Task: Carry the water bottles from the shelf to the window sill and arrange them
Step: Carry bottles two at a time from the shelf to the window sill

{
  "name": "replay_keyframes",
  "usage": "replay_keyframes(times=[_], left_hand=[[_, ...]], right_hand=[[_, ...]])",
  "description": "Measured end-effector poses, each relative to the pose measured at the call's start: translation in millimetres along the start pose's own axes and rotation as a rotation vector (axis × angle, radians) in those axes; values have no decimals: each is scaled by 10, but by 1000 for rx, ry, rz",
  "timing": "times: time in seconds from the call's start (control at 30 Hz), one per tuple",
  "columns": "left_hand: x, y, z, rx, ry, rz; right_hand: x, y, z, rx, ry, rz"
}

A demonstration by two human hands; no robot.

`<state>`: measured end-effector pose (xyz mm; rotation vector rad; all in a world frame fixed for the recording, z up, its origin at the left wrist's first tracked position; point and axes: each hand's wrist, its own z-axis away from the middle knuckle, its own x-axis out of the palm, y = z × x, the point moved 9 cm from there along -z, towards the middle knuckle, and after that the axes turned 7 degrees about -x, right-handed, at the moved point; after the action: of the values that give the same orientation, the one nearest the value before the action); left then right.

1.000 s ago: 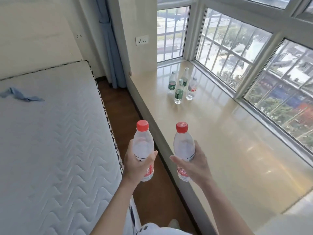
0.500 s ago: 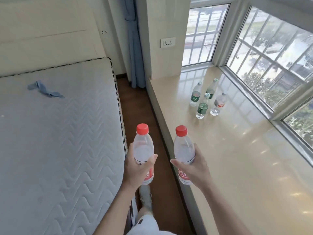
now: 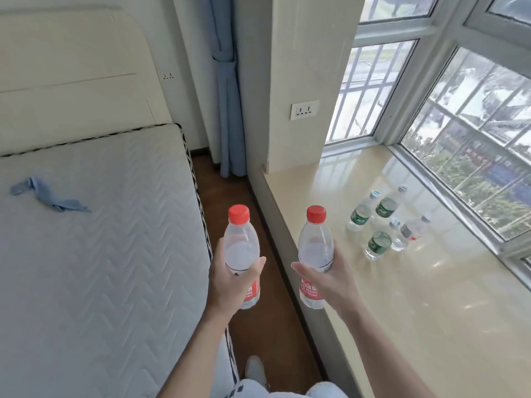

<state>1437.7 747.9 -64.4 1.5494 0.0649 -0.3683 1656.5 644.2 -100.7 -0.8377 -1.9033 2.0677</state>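
closer to the cream stone window sill (image 3: 431, 311) now; four clear plastic bottles (image 3: 382, 222) already stand there, left hand (image 3: 230, 280) and right hand (image 3: 330, 280) each with a closed grip on a red-capped clear bottle (image 3: 241, 248) still undelivered.

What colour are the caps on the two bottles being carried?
Both caps, left and right, are red, clearest in the head view.

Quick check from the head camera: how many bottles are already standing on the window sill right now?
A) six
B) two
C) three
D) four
D: four bottles stand grouped on the window sill, three green-labelled bottles and one red-labelled bottle; the two red-capped bottles are not yet set down, one in the left hand, one in the right hand.
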Motion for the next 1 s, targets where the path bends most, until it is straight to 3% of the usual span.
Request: replay_keyframes(times=[0.57, 0.77, 1.0], left_hand=[[285, -76, -2456, 19, -88, 34], [915, 136, -3536, 58, -220, 12], [1996, 558, -4453, 81, -450, 11]], right_hand=[[697, -41, -2205, -20, 15, -56], [572, -7, -3350, -30, 75, -85], [-177, 107, -4350, 30, 270, -147]])
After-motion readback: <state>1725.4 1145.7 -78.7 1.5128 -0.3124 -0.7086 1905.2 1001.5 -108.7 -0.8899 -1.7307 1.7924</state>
